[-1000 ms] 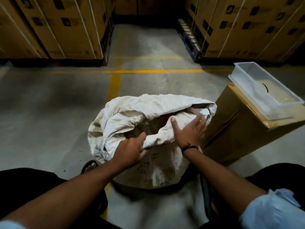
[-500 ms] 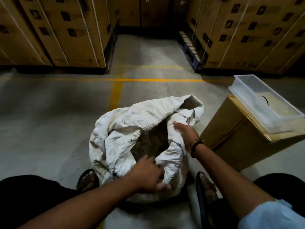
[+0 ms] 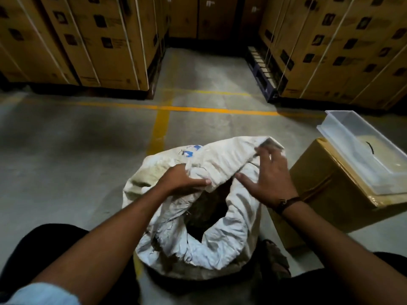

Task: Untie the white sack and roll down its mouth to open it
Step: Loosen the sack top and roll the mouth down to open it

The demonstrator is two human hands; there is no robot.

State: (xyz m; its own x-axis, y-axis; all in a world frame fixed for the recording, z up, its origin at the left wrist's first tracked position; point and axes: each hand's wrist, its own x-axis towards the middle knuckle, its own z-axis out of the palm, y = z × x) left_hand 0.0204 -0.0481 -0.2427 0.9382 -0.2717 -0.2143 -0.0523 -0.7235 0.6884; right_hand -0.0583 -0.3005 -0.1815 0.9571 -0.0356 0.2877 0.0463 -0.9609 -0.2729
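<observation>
The white sack (image 3: 198,216) stands on the floor between the person's knees, mouth already untied and gaping. The left hand (image 3: 182,180) clenches the far rim's bunched fabric to fold it outward; the right hand (image 3: 271,179), fingers spread and gripping nothing, presses the right rim, beside a cardboard box (image 3: 330,190).

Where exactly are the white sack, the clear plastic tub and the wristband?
white sack (image 3: 222,245): head view, near rolled rim.
clear plastic tub (image 3: 343,148): head view, inner left wall.
wristband (image 3: 286,202): head view, strap on the right wrist.
</observation>
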